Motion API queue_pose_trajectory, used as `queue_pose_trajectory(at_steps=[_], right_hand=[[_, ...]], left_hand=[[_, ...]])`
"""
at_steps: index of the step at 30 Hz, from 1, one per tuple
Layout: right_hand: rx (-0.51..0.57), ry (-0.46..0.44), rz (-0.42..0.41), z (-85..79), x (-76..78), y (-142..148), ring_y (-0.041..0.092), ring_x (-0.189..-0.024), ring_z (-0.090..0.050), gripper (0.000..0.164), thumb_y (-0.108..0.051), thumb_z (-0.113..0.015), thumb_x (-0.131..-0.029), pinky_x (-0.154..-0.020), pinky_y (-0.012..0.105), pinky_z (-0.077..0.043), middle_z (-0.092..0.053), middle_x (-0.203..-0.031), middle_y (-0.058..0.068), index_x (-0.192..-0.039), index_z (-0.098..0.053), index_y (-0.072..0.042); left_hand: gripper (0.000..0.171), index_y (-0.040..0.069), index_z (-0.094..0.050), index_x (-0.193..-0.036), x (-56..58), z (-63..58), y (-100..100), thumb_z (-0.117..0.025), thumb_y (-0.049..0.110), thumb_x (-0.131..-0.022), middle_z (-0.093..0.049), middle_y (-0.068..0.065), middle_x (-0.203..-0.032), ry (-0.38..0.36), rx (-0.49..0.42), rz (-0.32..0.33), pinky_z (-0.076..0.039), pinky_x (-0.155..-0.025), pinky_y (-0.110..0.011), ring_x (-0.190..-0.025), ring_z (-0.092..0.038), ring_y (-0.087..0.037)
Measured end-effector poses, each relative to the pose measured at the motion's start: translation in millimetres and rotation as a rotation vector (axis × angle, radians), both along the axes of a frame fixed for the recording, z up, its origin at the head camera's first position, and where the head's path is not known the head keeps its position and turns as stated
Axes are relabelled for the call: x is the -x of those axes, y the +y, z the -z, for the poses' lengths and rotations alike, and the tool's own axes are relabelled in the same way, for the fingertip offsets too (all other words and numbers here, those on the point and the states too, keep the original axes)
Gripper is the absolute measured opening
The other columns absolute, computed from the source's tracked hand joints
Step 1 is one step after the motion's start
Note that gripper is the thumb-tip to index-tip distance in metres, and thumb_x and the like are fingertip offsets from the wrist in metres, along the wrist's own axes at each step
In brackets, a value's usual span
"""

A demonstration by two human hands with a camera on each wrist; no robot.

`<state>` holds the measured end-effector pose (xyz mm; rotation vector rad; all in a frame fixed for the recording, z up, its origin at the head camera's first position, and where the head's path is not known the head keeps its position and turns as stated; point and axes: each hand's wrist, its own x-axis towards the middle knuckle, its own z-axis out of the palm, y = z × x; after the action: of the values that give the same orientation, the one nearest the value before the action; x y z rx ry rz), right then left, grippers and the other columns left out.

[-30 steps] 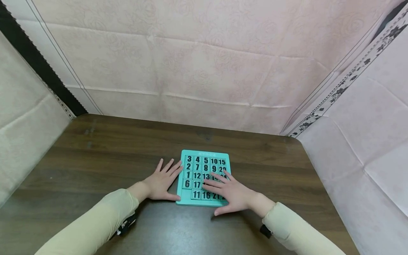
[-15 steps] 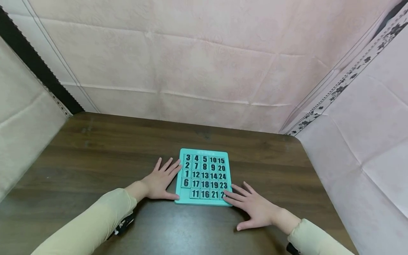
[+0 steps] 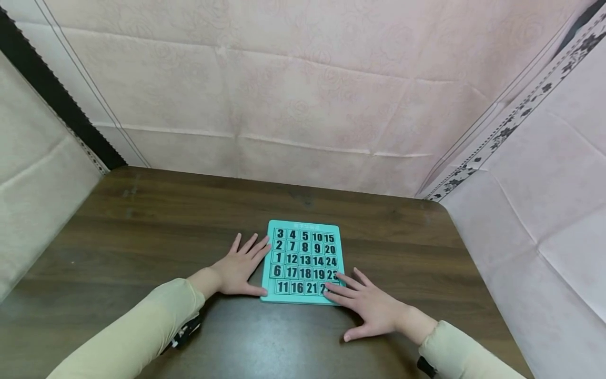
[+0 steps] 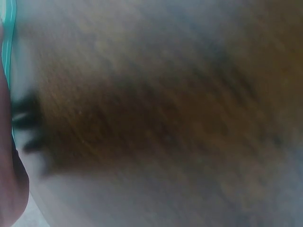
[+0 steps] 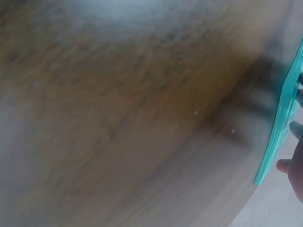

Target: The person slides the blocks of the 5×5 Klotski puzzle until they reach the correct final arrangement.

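A teal sliding number puzzle [image 3: 303, 261] lies flat on the dark wood-grain desk [image 3: 142, 231], slightly below the centre of the head view. Its black-numbered tiles form a grid: the top row reads 3, 4, 5, 10, 15; the second row 2, 7, 8, 9, 20; the third row 1, 12, 13, 14, 24; the fourth row 6, 17, 18, 19, 23; the bottom row shows 11, 16, 21 and a last tile partly hidden. The left hand [image 3: 239, 269] rests palm down on the desk with fingers spread and straight; its fingertips and thumb lie against the left edge of the puzzle frame. The right hand [image 3: 371, 308] also lies palm down with fingers spread; its fingertips [image 3: 331, 287] rest on the lower right corner of the puzzle, over the last tile of the bottom row, and its thumb points toward the lower edge of the frame. Both forearms wear pale beige sleeves [image 3: 142, 331]. In the left wrist view, which is blurred, only a thin teal strip of the puzzle shows at the left edge above the desk surface. In the right wrist view, also blurred, the teal puzzle edge appears at the right side of the frame. Pink patterned cloth panels [image 3: 303, 95] stand behind and beside the desk.
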<state>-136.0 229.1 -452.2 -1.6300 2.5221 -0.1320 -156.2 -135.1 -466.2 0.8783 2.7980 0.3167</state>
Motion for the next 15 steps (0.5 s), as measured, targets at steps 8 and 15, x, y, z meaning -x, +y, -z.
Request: queue_pose_trajectory(at_steps=[8, 15], right_hand=[[-0.023, 0.014, -0.008, 0.2, 0.4, -12.3, 0.032, -0.142, -0.023, 0.081, -0.069, -0.044, -0.084, -0.107, 0.059, -0.012, -0.029, -0.154, -0.002, -0.149, -0.028, -0.022], [-0.019, -0.011, -0.004, -2.5, 2.4, -15.4, 0.032, -0.143, -0.022, 0.081, -0.064, -0.052, -0.083, -0.107, 0.057, -0.008, -0.030, -0.154, -0.001, -0.149, -0.028, -0.022]], left_hand=[[0.105, 0.009, -0.019, -0.150, -0.3, 0.7, -0.1, -0.046, 0.078, -0.076, -0.011, -0.010, -0.158, 0.001, 0.006, -0.001, 0.000, -0.110, -0.064, -0.145, -0.006, -0.037], [0.106, 0.010, -0.017, -0.151, 0.4, 3.4, -0.2, -0.045, 0.080, -0.075, -0.009, -0.008, -0.159, 0.001, 0.024, -0.008, 0.001, -0.111, -0.063, -0.145, -0.005, -0.036]])
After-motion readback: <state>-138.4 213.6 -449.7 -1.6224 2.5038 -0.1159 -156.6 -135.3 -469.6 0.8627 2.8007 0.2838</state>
